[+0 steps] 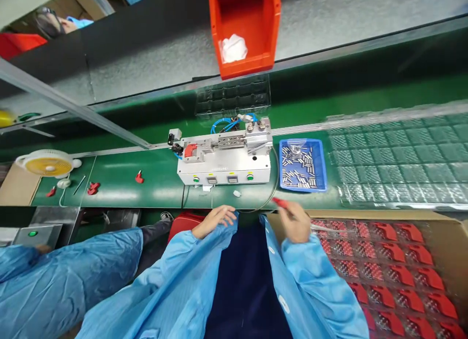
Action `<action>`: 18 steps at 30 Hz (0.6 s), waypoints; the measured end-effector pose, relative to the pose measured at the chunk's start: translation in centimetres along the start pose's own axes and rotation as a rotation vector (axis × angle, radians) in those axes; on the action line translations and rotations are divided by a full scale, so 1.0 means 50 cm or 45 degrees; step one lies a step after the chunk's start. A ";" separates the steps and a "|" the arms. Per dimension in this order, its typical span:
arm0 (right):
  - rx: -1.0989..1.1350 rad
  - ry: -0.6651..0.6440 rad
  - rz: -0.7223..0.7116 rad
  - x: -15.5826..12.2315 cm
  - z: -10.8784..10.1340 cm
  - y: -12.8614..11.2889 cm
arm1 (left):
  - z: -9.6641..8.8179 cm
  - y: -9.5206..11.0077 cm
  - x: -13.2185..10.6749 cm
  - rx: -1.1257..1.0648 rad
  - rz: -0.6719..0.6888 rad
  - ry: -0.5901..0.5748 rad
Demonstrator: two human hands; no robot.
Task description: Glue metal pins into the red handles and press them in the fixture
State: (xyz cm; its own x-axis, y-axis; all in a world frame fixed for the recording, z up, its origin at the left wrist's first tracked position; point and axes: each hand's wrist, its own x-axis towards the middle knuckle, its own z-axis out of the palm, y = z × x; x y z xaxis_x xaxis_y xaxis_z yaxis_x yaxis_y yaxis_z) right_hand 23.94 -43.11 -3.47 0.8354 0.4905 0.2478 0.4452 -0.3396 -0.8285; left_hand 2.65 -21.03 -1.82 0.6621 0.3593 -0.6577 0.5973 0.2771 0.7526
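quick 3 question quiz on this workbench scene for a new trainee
1. True or false: the right hand holds a small red part.
2. What lies in the blue tray? A metal pins; B red clips; C batteries.
3. Fill in: the crumpled wad in the red bin is ____.
Key: 1 true; 2 A; 3 white.

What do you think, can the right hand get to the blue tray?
Probably yes. The right hand, holding a red piece, sits just in front of the blue tray. Only a strip of bare green table seems to lie between them.
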 end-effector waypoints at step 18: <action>-0.093 -0.565 0.138 0.032 0.321 -0.006 | -0.145 0.018 -0.024 -0.466 0.113 0.313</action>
State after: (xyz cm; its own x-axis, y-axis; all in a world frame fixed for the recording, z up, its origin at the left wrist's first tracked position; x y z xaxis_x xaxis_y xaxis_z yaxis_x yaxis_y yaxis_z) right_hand 20.00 -29.34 -10.87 0.6669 0.7397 -0.0901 0.3977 -0.4555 -0.7965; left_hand -0.86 -14.76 -0.14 0.5499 0.5850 -0.5962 0.3143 0.5164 0.7966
